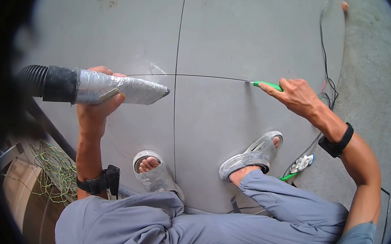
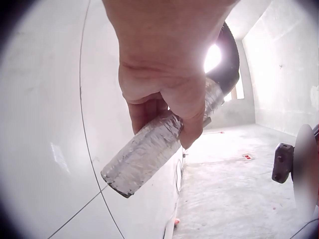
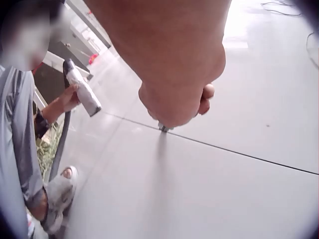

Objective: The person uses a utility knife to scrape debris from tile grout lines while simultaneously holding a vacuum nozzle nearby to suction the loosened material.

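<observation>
My left hand [image 1: 100,104] grips a nozzle wrapped in silver tape [image 1: 133,89], fitted to a black ribbed hose [image 1: 59,83]. In the left wrist view the left hand [image 2: 162,74] has its fingers and thumb around the taped nozzle [image 2: 144,157], its flattened end over a floor joint. My right hand [image 1: 297,95] holds a green-handled tool [image 1: 268,86], its metal tip at the dark joint line [image 1: 210,77] between grey tiles. In the right wrist view the right hand [image 3: 182,94] hides the handle; the small metal tip [image 3: 162,128] meets the joint.
Both sandalled feet [image 1: 158,171] stand on the tiles below the hands. Yellow-green wires [image 1: 55,172] and a brown box [image 1: 23,186] lie at lower left. Black cables [image 1: 323,43] run along the right edge of the tiles, and a white and green item [image 1: 302,163] lies near the right foot.
</observation>
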The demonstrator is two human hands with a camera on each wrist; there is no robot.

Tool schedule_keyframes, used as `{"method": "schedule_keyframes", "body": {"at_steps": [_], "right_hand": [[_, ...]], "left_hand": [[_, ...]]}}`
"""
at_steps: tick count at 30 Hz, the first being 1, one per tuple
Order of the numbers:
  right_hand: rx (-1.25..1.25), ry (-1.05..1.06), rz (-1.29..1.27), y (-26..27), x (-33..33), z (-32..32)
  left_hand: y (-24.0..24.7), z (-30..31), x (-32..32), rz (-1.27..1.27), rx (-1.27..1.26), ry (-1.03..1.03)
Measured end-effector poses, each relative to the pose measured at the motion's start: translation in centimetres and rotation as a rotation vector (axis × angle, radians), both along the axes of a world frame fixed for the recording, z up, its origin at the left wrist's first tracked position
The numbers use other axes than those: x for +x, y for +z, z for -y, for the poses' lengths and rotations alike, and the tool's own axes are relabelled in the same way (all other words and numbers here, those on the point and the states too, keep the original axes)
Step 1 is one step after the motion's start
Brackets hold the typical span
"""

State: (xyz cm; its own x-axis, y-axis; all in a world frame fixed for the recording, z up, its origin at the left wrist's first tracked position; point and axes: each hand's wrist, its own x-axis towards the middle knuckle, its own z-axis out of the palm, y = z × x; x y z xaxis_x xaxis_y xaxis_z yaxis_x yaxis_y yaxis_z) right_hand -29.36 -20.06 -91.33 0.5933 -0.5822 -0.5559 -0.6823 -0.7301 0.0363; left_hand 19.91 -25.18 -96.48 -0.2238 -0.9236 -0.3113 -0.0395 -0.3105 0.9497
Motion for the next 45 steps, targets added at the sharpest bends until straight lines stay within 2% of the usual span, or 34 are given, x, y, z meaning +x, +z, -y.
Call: {"method": "schedule_keyframes", "body": {"at_steps": [3, 9, 13, 17, 19, 21, 22, 23, 24, 25, 27, 29, 31, 32, 33, 34, 36, 37, 38, 41, 45], "right_hand": [[-0.023, 0.004, 0.089, 1.3, 1.5, 0.2], [-0.025, -0.029, 0.164, -2.0, 6.1, 1.4], [-0.039, -0.024, 0.180, -2.5, 4.1, 1.0], [0.013, -0.110, 0.131, -0.2, -2.3, -0.9], [0.038, -0.159, 0.099, 1.1, -4.1, -2.0], [0.014, -0.236, 0.110, 2.5, -4.2, -2.8], [0.011, -0.227, 0.127, 2.9, -3.6, -2.9], [-0.002, -0.246, 0.142, 3.1, -2.6, -2.9], [-0.014, -0.264, 0.173, 2.8, -1.5, -2.6], [-0.025, -0.243, 0.224, 2.5, -0.4, -2.3], [-0.045, -0.269, 0.297, 2.6, 1.3, -2.3], [-0.052, -0.261, 0.341, 2.8, 2.5, -2.0], [-0.022, -0.258, 0.312, 3.4, 3.1, -1.9], [-0.017, -0.259, 0.318, 3.4, 3.1, -2.0], [-0.021, -0.260, 0.315, 3.4, 3.4, -2.0], [-0.009, -0.252, 0.325, 3.2, 4.0, -1.9], [0.006, -0.238, 0.329, 2.4, 5.6, -1.4], [0.043, -0.258, 0.384, 1.6, 6.7, -1.1], [0.082, -0.277, 0.441, 0.8, 8.0, -0.9], [0.114, -0.284, 0.540, -1.7, 12.7, 0.3], [0.093, -0.293, 0.602, -5.0, 18.8, 2.3]], "left_hand": [[-0.3, 0.1, -0.5, -0.021, 0.015, -0.021], [0.3, 0.7, -1.3, -0.015, 0.003, -0.029], [0.5, 0.7, -1.0, 0.023, -0.014, -0.008], [0.0, 0.4, -1.3, 0.094, -0.080, 0.001], [-1.2, 0.6, -3.6, 0.020, -0.277, -0.128], [-1.7, 0.9, -6.7, -0.049, -0.215, -0.273], [-1.8, 0.7, -8.5, -0.039, -0.269, -0.317], [-2.8, 0.2, -10.0, -0.127, -0.211, -0.369], [-5.1, -0.3, -11.9, 0.092, -0.446, -0.485], [-5.8, -1.1, -13.7, -0.018, -0.421, -0.494], [0.9, 0.6, -14.3, 0.003, -0.469, -0.532], [-0.1, 0.3, -14.4, 0.239, -0.511, -0.694], [-2.0, 0.2, -12.0, -0.099, -0.277, -0.572], [-3.1, 0.0, -10.3, -0.057, -0.505, -0.405], [-1.2, 0.9, -7.9, 0.067, -0.394, -0.453], [0.0, 1.0, -5.5, 0.128, -0.210, -0.399], [-0.1, 0.8, -0.5, 0.215, -0.197, -0.215], [-0.7, 1.2, 2.6, 0.449, -0.387, -0.240], [-1.0, 1.2, 5.2, 0.515, -0.490, -0.123], [-1.8, 1.6, 12.5, 0.508, -0.485, 0.132], [-1.7, 1.1, 15.1, 0.386, -0.360, 0.313]]}}
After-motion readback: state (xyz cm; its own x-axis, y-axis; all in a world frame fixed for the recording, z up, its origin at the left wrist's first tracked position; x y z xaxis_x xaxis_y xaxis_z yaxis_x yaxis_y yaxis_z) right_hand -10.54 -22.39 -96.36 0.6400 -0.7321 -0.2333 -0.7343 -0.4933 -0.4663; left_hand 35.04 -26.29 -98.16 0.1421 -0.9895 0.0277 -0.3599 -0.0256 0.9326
